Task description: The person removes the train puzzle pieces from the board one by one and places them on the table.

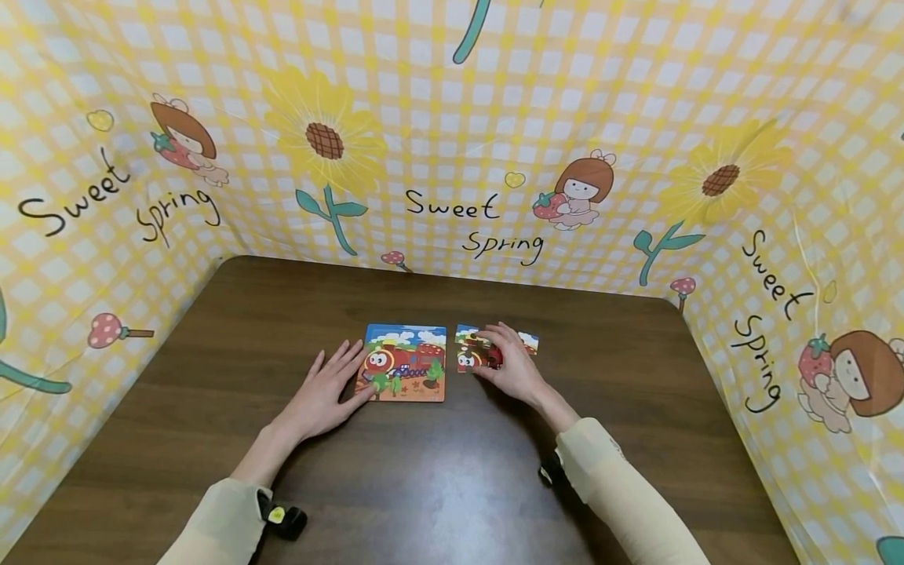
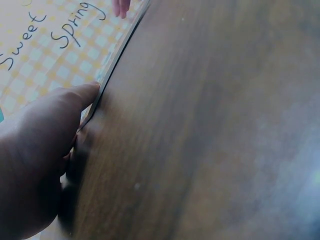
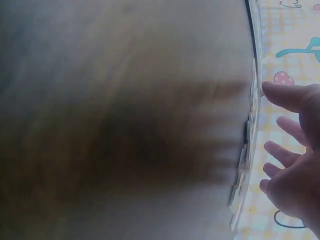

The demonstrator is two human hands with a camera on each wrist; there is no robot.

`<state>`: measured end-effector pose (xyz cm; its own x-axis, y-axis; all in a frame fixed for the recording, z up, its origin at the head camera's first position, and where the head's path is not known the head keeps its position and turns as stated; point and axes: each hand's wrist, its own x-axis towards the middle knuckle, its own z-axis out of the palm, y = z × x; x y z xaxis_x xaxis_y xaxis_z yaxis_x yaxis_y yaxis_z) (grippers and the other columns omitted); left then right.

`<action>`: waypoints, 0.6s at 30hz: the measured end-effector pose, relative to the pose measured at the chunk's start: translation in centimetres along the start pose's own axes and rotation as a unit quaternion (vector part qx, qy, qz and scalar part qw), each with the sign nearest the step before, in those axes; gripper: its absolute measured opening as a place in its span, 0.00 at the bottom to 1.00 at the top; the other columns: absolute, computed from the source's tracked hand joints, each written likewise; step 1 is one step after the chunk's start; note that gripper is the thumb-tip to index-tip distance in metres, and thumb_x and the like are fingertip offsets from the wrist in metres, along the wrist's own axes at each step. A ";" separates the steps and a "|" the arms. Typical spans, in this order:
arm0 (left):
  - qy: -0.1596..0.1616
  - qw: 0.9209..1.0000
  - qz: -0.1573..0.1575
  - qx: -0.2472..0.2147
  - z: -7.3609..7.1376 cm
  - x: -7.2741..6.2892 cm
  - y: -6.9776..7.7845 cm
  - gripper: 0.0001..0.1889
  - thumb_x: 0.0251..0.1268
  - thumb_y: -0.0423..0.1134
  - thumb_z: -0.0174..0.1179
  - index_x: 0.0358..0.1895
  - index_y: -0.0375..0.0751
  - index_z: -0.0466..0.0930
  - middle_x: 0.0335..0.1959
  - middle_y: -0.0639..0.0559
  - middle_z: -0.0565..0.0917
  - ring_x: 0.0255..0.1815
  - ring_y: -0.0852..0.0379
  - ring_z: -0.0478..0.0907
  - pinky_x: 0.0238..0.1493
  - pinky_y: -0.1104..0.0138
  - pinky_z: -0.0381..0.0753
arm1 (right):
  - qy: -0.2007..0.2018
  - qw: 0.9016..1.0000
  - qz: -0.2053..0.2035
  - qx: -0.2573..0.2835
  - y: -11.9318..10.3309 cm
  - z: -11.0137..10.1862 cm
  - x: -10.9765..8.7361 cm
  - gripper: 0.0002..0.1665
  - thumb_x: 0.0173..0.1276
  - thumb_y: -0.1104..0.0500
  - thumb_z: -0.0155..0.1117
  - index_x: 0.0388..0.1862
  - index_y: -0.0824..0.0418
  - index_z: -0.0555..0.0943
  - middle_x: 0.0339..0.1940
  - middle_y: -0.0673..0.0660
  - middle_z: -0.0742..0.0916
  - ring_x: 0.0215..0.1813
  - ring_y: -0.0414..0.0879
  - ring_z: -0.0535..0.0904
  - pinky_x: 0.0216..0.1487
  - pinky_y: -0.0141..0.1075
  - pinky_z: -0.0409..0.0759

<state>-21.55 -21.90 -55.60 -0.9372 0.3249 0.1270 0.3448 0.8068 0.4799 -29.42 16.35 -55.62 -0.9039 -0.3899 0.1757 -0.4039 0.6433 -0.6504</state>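
A square jigsaw puzzle (image 1: 417, 369) with a picture of a red train with eyes lies flat near the middle of the table. My left hand (image 1: 321, 396) rests along its left side, fingers straight and thumb at the lower left edge. To the right of the puzzle lie several loose jigsaw pieces (image 1: 464, 361) printed with a similar train, some overlapping. Over these pieces my right hand (image 1: 514, 369) is placed, touching them with its thumb and fingertips and partly covering them. The right wrist view shows its fingers (image 3: 282, 155) spread and loosely bent, with the thumb at the pieces.
The brown wooden table (image 1: 424, 486) reaches around both hands. A yellow checked cloth (image 1: 438, 141) with flowers and cartoon figures hangs at the back and both sides. Dark cameras are strapped at both wrists, one beside the left sleeve (image 1: 219, 522).
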 end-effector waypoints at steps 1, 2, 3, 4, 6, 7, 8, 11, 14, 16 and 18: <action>0.004 1.000 0.004 -0.003 0.0 0.0 -0.1 0.43 0.81 0.62 0.61 0.88 0.43 0.62 0.90 0.36 0.61 0.91 0.31 0.54 0.87 0.27 0.44 | 0.000 1.000 0.001 -0.006 0.0 0.1 0.1 0.38 0.70 0.54 0.82 0.77 0.57 0.80 0.84 0.65 0.75 0.91 0.67 0.58 0.84 0.74 0.62; 0.008 1.000 0.008 -0.008 0.1 0.0 -0.2 0.43 0.81 0.63 0.61 0.88 0.44 0.62 0.89 0.35 0.62 0.91 0.30 0.54 0.87 0.26 0.44 | 0.000 1.000 0.001 -0.009 0.1 0.2 0.1 0.39 0.70 0.54 0.82 0.78 0.56 0.79 0.84 0.64 0.75 0.91 0.67 0.58 0.84 0.74 0.62; 0.010 1.000 0.011 -0.009 0.2 0.0 -0.2 0.43 0.81 0.63 0.60 0.88 0.44 0.62 0.89 0.35 0.62 0.91 0.30 0.54 0.86 0.26 0.45 | 0.004 1.000 -0.004 -0.016 0.8 0.6 0.3 0.39 0.70 0.53 0.82 0.78 0.55 0.79 0.84 0.63 0.76 0.91 0.66 0.59 0.84 0.73 0.63; 0.010 1.000 0.010 -0.011 0.2 0.0 -0.3 0.43 0.81 0.64 0.60 0.88 0.44 0.62 0.89 0.35 0.62 0.91 0.30 0.54 0.87 0.26 0.44 | 0.004 1.000 -0.006 -0.023 1.3 1.1 0.5 0.40 0.70 0.52 0.82 0.78 0.54 0.79 0.84 0.62 0.75 0.91 0.65 0.59 0.84 0.72 0.64; 0.010 1.000 0.010 -0.010 0.2 0.0 -0.4 0.43 0.81 0.64 0.60 0.88 0.44 0.62 0.89 0.36 0.62 0.91 0.31 0.54 0.87 0.27 0.44 | 0.001 1.000 -0.013 -0.024 1.3 1.5 0.6 0.39 0.70 0.52 0.82 0.77 0.54 0.80 0.84 0.62 0.76 0.91 0.64 0.60 0.85 0.70 0.64; 0.010 1.000 0.011 -0.009 0.2 0.0 -0.4 0.43 0.81 0.64 0.60 0.88 0.44 0.62 0.89 0.36 0.62 0.91 0.31 0.54 0.87 0.27 0.45 | 0.001 0.999 -0.024 -0.027 1.2 1.7 0.7 0.38 0.71 0.51 0.82 0.77 0.55 0.80 0.83 0.63 0.76 0.90 0.64 0.62 0.85 0.69 0.65; 0.010 1.000 0.011 -0.008 0.2 0.0 -0.4 0.43 0.81 0.64 0.60 0.88 0.44 0.62 0.89 0.36 0.62 0.91 0.30 0.54 0.87 0.27 0.44 | 0.000 0.999 -0.034 -0.028 0.9 1.9 0.6 0.37 0.71 0.50 0.81 0.76 0.55 0.81 0.83 0.62 0.77 0.89 0.64 0.64 0.84 0.69 0.67; 0.009 1.000 0.009 -0.007 0.2 -0.1 -0.4 0.43 0.81 0.63 0.60 0.88 0.44 0.62 0.89 0.36 0.62 0.91 0.30 0.54 0.86 0.26 0.44 | -0.011 0.997 -0.069 -0.042 -1.4 1.6 -0.1 0.35 0.74 0.46 0.79 0.75 0.57 0.82 0.80 0.61 0.80 0.86 0.63 0.69 0.85 0.65 0.68; 0.008 1.000 0.007 -0.008 0.2 -0.1 -0.3 0.43 0.80 0.63 0.61 0.88 0.45 0.62 0.89 0.35 0.62 0.91 0.30 0.54 0.86 0.26 0.44 | -0.031 0.994 -0.090 -0.055 -2.5 2.4 -0.3 0.34 0.76 0.43 0.76 0.74 0.55 0.83 0.78 0.58 0.82 0.82 0.59 0.73 0.83 0.64 0.70; 0.008 1.000 0.008 -0.006 0.1 -0.1 -0.2 0.43 0.80 0.62 0.61 0.88 0.44 0.62 0.89 0.35 0.62 0.91 0.29 0.54 0.86 0.26 0.45 | -0.046 0.992 -0.095 -0.064 -2.5 3.4 -0.1 0.34 0.75 0.41 0.76 0.75 0.52 0.82 0.76 0.55 0.83 0.80 0.56 0.75 0.80 0.63 0.73; 0.005 1.000 0.004 -0.005 0.1 -0.1 0.0 0.43 0.80 0.62 0.61 0.88 0.44 0.62 0.89 0.35 0.62 0.91 0.30 0.54 0.86 0.26 0.44 | -0.057 0.991 -0.097 -0.078 -2.0 4.6 0.2 0.35 0.74 0.38 0.76 0.75 0.49 0.83 0.75 0.53 0.84 0.78 0.54 0.77 0.78 0.62 0.76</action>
<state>-21.50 -21.91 -55.70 -0.9349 0.3259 0.1402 0.3517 0.7992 0.4874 -28.19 11.95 -57.66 -0.7883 -0.5832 0.1959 -0.5940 0.6385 -0.4893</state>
